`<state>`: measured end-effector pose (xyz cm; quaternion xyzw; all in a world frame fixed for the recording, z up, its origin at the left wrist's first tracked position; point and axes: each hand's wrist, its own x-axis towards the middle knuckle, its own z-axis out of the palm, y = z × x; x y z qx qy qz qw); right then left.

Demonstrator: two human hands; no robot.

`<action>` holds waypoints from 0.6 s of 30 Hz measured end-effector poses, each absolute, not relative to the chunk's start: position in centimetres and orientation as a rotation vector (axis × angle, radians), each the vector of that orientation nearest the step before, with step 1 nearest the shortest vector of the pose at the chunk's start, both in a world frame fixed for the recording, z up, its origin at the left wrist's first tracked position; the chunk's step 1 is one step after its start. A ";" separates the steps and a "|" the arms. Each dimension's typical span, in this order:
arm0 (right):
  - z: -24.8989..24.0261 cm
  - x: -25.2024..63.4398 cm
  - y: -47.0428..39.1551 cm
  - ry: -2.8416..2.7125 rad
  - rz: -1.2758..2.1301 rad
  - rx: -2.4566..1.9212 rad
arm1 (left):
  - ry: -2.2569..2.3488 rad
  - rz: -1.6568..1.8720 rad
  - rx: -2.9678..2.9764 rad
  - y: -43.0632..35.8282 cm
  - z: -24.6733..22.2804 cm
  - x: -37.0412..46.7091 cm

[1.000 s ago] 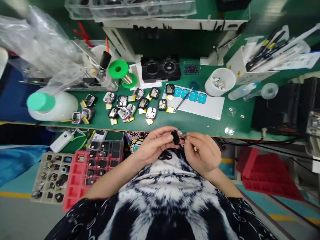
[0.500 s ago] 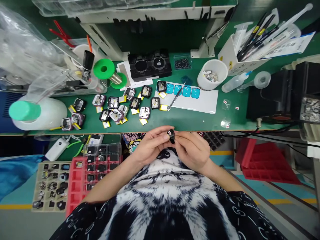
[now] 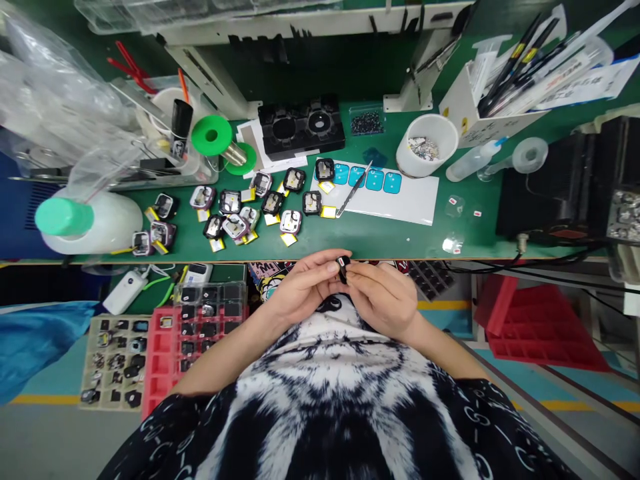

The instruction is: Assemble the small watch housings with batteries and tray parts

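Note:
Between my two hands, just in front of the bench edge, is a small black part [image 3: 343, 268] with a small red-and-white label. My left hand [image 3: 307, 283] pinches it from the left with thumb and fingers. From the right, the fingertips of my right hand [image 3: 383, 293] are closed on its side. Several watch cases [image 3: 291, 223] with yellow tabs lie in a group on the green bench [image 3: 370, 247]. Tweezers [image 3: 355, 190] rest across a white sheet [image 3: 420, 200] with blue squares.
A bottle with a green cap [image 3: 65, 217] and a solder spool [image 3: 212, 135] stand left. A white cup [image 3: 427, 143] and a pen box [image 3: 465, 107] are at the back right. Compartment trays [image 3: 160, 363] sit low on the left, a red tray [image 3: 545, 327] low on the right.
The black part has turned in my fingers and now looks narrower. The whole view has shifted slightly, with the things on the left lying a little further right.

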<state>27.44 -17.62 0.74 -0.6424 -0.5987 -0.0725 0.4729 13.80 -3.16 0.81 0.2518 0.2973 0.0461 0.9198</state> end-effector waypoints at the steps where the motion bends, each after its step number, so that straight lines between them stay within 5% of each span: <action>1: 0.7 27.5 -17.6 -1.479 -0.174 -1.577 | 0.613 0.090 0.514 -3.2 0.8 13.8; 18: 0.5 30.3 -18.1 -1.792 0.153 -1.477 | 0.624 0.130 0.620 -0.9 0.7 7.9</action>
